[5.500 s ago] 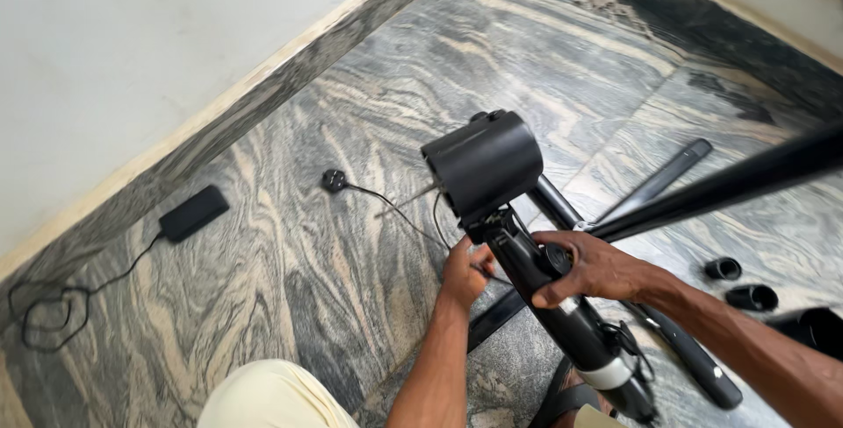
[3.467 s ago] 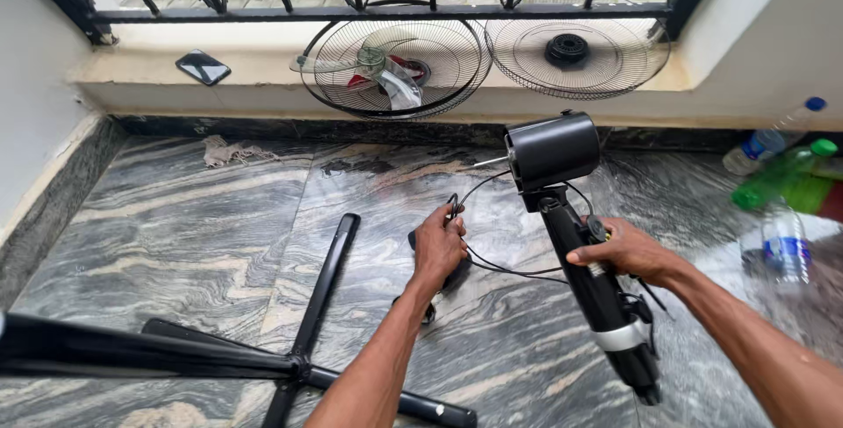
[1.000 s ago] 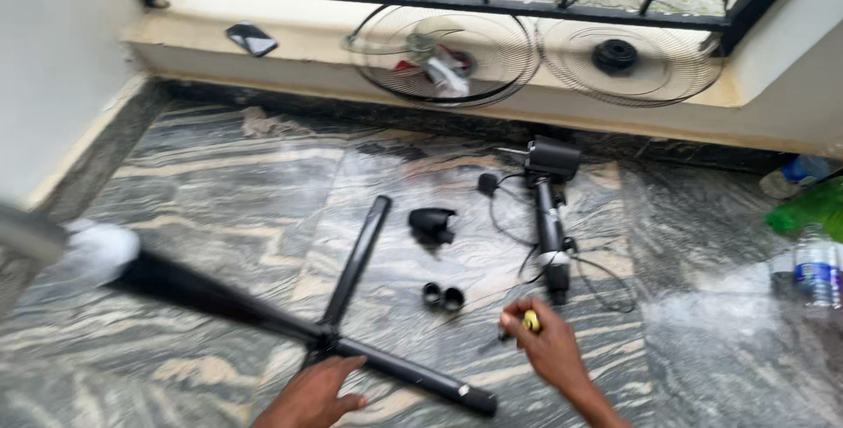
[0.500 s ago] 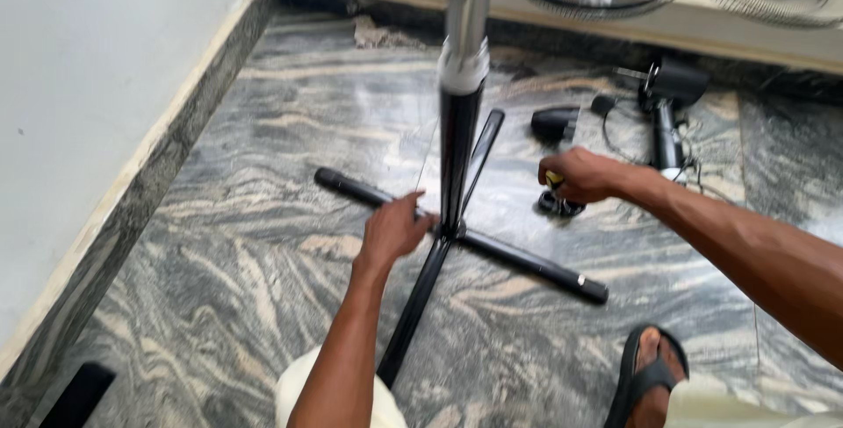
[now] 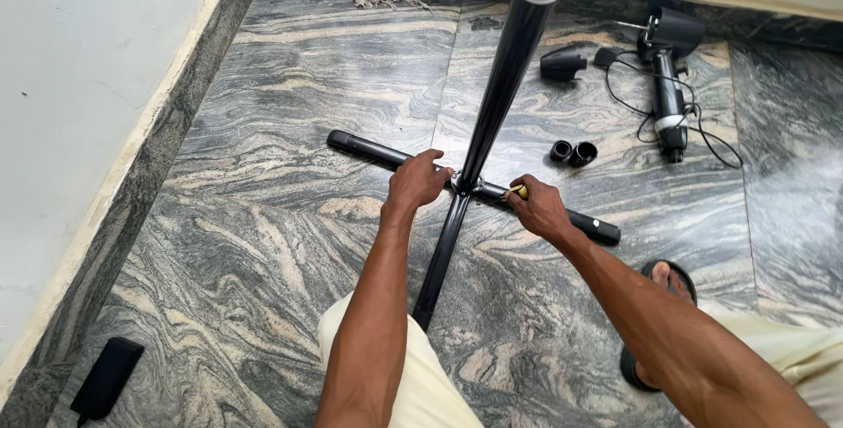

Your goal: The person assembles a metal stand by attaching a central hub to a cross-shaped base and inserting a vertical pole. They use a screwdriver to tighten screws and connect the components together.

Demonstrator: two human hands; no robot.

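Observation:
A black cross-shaped fan base [image 5: 439, 252] lies on the marbled stone floor with its black pole [image 5: 505, 77] standing upright from the centre. My left hand [image 5: 417, 180] grips the base at the joint beside the pole. My right hand [image 5: 537, 208] holds a small yellow-handled tool [image 5: 520, 192] against the base arm just right of the joint. The tool's tip is hidden by the pole foot.
A black fan motor on its neck tube [image 5: 667, 86] with a cable lies at the far right. A black cap [image 5: 562, 64] and two small black rings [image 5: 572, 152] sit near it. A black adapter [image 5: 107, 377] lies bottom left. My sandalled foot [image 5: 659, 287] rests right of the base.
The stand was tipped upright from lying on the floor. Both hands have moved in to the centre joint, the right one bringing the yellow-handled tool from the floor.

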